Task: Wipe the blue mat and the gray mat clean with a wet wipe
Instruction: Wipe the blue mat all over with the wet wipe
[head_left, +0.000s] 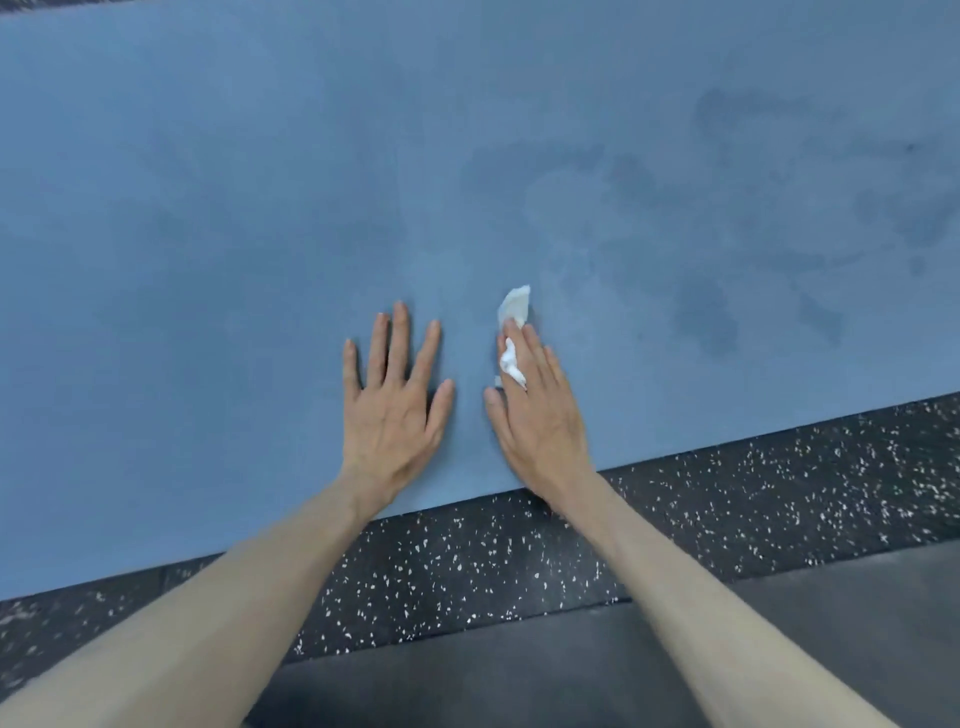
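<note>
Both hands are down on the blue mat (260, 182), near its front edge. The left hand (392, 402) lies flat, fingers (400, 332) straight and spread, holding nothing, just bracing. The right hand (535, 415) presses the wet wipe (514, 312) into the mat under straight fingers, with a bunch of it poking up between two of them and a white tail sticking out past the fingertips.

To do this step well, the person should likely keep that palm low and the pressure even, run overlapping passes across the dry stretch on the left, and refold the wipe once it bunches too tightly to cover ground.

The mat itself is a dull, chalky blue, darker and blotchy with damp streaks on the right, paler and matte on the left. It lies on the speckled black floor (467, 561). The gray mat (519, 675) lies nearest the person, under the forearms, and looks dry.
</note>
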